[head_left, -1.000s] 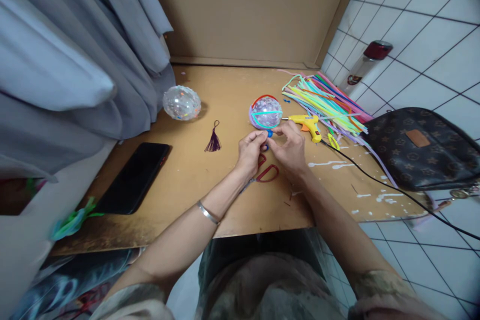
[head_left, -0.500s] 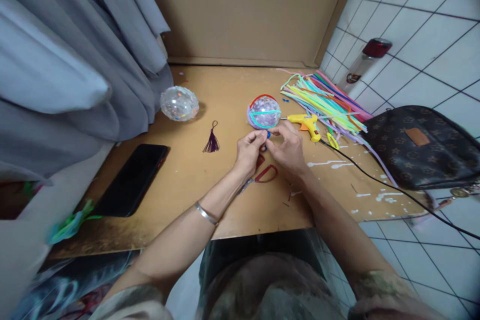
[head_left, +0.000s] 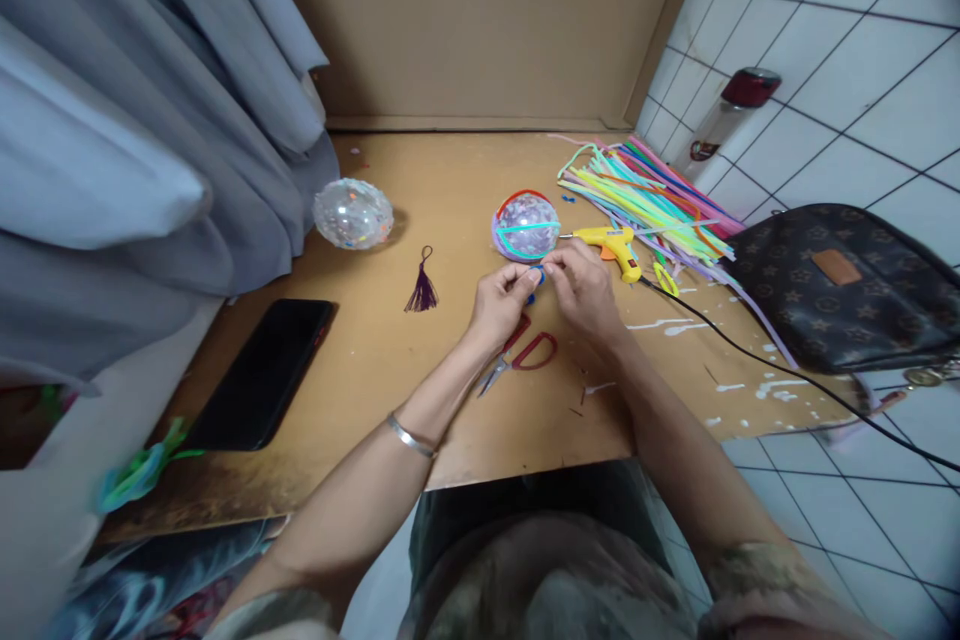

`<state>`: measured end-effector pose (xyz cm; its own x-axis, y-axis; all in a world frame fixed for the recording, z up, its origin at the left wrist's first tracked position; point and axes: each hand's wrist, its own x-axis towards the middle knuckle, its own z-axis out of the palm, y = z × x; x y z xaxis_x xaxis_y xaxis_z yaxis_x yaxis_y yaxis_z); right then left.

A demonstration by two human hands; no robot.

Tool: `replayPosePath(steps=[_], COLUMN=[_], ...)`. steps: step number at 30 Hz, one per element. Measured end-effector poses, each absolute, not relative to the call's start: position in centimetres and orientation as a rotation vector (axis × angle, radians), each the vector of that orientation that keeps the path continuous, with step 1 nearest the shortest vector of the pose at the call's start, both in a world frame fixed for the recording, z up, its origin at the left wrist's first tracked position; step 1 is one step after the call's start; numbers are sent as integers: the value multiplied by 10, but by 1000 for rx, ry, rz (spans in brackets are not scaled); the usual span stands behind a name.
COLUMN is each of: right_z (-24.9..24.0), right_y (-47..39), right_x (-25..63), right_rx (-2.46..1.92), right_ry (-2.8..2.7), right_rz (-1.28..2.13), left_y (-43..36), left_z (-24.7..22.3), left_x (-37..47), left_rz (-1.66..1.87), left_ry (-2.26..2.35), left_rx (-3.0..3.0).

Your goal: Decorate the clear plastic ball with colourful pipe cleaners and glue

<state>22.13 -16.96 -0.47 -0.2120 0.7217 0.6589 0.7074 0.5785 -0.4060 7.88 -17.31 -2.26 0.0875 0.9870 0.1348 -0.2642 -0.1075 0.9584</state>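
Note:
My left hand (head_left: 499, 305) pinches a short, curled blue pipe cleaner (head_left: 539, 274) between thumb and fingertips. Close on its right, my right hand (head_left: 587, 288) has thumb and fingertips pressed together at the same blue piece; how much of it they hold is hidden. Just beyond my fingers sits a clear ball (head_left: 527, 228) with red, turquoise and lilac pipe cleaners around it. Red-handled scissors (head_left: 525, 350) lie below my hands with blades partly spread. A yellow glue gun (head_left: 611, 245) rests right of the ball, its nozzle toward it.
A heap of coloured pipe cleaners (head_left: 645, 195) lies at the back right, beside a dark patterned bag (head_left: 832, 310). The glue gun's black cord (head_left: 739, 355) runs off right. Leftward are a purple tassel (head_left: 422, 288), another clear ball (head_left: 353, 213), a black phone (head_left: 262, 375) and a grey curtain (head_left: 187, 120).
My fingertips have drawn slightly apart, with the blue piece showing more between them. The scissors' blades show more. The view has shifted a little; the ball and glue gun stay in place.

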Motion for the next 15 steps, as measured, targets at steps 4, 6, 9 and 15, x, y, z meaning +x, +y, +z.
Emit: replayPosePath(steps=[4, 6, 9, 15], right_z=[-5, -6, -7, -12], right_y=[-171, -172, -173, -173], right_x=[220, 218, 215, 211], right_rx=[-1166, -1157, -1146, -1139], right_ry=[-1925, -1910, -1905, -1934], right_rz=[-36, -52, -58, -196], left_y=[-176, -178, -179, -179], left_z=[-21, -20, -20, -21], left_x=[81, 81, 82, 84], left_rz=[1340, 1339, 1345, 1364], left_ry=[886, 890, 900, 927], left_rx=[1142, 1100, 1038, 895])
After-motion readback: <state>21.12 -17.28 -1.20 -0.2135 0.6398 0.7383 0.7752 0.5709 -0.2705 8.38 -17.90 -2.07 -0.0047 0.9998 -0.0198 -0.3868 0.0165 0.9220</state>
